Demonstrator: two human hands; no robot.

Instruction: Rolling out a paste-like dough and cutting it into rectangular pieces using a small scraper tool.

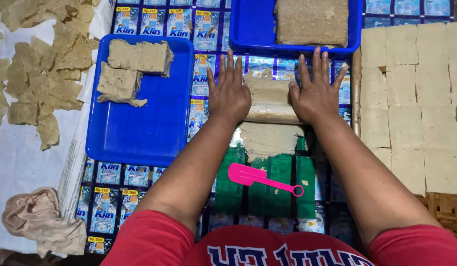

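Far left, at 9–10 o'clock: thin torn dough scraps (39, 74) on white sheet; crumpled cloth (41, 221) at 7 o'clock. Next, blue tray (135, 133) w/ two thick beige dough slabs (132, 66) stacked in its top half, lower half bare.

Centre: left hand (229, 93) & right hand (314, 93), both flat, fingers spread and straight, palms pressing down, gripping nothing. Between and under them the dough roll (269, 98), long axis running 9-to-3 o'clock, ends under the palms. Beige, grainy, rolled-up top edge; a flat ragged sheet of it trails toward 6 o'clock onto green plastic.

Pink spatula (253, 178) just below, blade at 9, handle toward 3–4 o'clock. At 12–1 o'clock a second blue tray (248, 29) holding one big dough block (311, 22). Far right, 3 o'clock: cut dough squares (410, 98) laid in rows.
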